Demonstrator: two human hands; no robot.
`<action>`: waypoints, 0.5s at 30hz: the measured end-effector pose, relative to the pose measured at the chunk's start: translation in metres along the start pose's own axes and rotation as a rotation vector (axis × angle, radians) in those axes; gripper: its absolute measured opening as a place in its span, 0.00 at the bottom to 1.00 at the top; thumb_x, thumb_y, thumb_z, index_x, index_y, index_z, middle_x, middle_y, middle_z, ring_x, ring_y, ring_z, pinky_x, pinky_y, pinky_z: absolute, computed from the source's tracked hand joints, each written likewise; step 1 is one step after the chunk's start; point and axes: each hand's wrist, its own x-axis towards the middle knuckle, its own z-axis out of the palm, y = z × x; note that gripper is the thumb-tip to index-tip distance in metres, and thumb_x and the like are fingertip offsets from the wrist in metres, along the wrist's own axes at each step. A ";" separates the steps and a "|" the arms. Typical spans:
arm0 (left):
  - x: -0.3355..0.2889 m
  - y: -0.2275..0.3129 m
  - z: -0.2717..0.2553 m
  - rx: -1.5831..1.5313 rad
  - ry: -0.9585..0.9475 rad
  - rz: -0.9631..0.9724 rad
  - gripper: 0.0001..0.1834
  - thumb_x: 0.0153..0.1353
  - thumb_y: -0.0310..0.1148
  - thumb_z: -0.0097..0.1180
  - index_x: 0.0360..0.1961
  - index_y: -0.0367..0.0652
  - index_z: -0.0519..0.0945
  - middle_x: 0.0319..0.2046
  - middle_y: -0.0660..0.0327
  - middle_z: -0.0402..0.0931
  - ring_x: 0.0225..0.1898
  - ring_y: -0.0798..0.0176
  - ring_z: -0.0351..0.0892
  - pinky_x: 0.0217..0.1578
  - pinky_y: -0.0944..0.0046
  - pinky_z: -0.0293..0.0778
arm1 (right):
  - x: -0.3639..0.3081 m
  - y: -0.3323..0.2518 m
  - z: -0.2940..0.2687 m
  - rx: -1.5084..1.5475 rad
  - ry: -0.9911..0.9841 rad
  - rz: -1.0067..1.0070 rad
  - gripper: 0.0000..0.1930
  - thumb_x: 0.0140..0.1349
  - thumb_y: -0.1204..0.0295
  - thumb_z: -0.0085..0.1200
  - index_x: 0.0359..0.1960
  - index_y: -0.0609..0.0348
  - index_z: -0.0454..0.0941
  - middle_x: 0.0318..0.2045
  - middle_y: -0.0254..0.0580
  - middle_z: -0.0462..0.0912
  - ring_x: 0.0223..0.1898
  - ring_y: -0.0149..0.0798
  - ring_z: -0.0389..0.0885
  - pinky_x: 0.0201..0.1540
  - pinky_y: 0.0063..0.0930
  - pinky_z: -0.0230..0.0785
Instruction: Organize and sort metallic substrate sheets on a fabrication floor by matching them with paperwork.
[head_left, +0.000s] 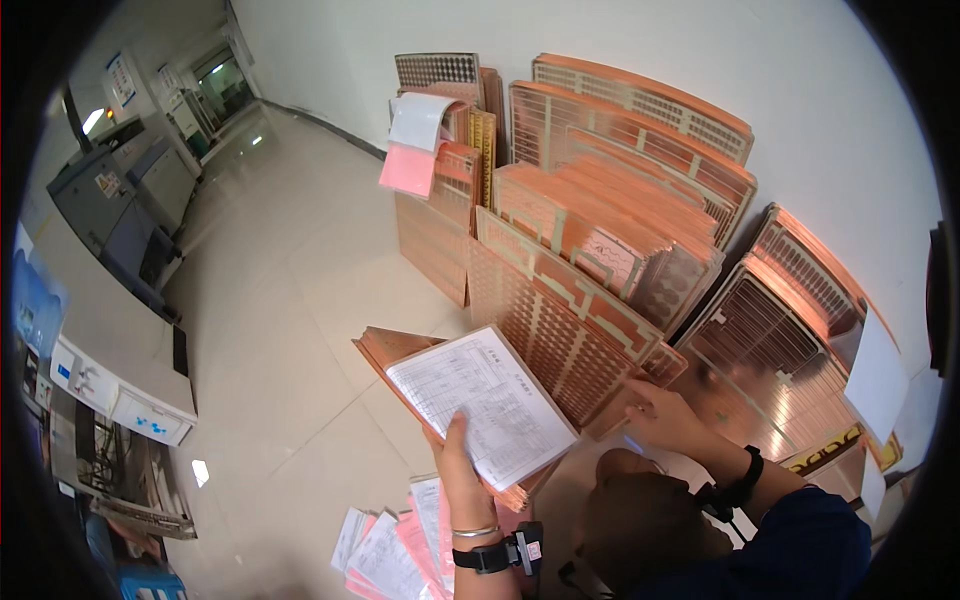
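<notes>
Dark sleeve (812, 548); left hand (461, 475) clamps panels (392, 347), lengthwise down-right; right hand (668, 418): grip unclear

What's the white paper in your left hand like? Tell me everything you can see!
The white sheet is rectangular and looks like paper, printed with dark lines and small boxes, like a form. It lies tilted and nearly flat on a stack of thin, copper-coloured boards, covering most of the top one. The left hand has its thumb pressed on the sheet's lower part.

Dark-blue sleeve (815, 540), black wrist straps (480, 559), bangle (474, 532) (silver, slim).
</notes>
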 end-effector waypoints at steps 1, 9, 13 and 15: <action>0.000 0.000 0.001 -0.002 0.002 0.005 0.29 0.60 0.24 0.47 0.62 0.38 0.55 0.56 0.48 0.63 0.55 0.52 0.66 0.55 0.56 0.66 | 0.000 0.010 0.003 0.076 0.013 -0.018 0.23 0.57 0.70 0.51 0.55 0.63 0.67 0.47 0.59 0.75 0.46 0.50 0.78 0.48 0.35 0.70; 0.004 -0.004 -0.001 -0.004 0.032 -0.019 0.30 0.59 0.26 0.48 0.62 0.38 0.55 0.55 0.49 0.64 0.54 0.53 0.67 0.54 0.57 0.66 | 0.010 0.027 0.017 0.234 -0.019 -0.093 0.26 0.59 0.74 0.52 0.60 0.59 0.60 0.55 0.44 0.64 0.58 0.40 0.64 0.56 0.33 0.64; 0.002 -0.005 -0.001 0.015 0.031 -0.010 0.29 0.59 0.26 0.49 0.62 0.38 0.56 0.55 0.50 0.65 0.54 0.53 0.67 0.55 0.57 0.65 | 0.002 0.016 0.018 0.254 -0.029 -0.138 0.22 0.59 0.73 0.53 0.56 0.59 0.64 0.51 0.46 0.68 0.52 0.39 0.70 0.51 0.31 0.67; 0.001 -0.003 0.001 0.016 0.024 0.003 0.29 0.59 0.26 0.49 0.62 0.37 0.56 0.55 0.50 0.65 0.55 0.53 0.67 0.55 0.58 0.64 | 0.000 0.010 0.017 0.129 -0.025 -0.201 0.20 0.58 0.72 0.53 0.52 0.60 0.67 0.49 0.48 0.72 0.48 0.39 0.74 0.47 0.31 0.70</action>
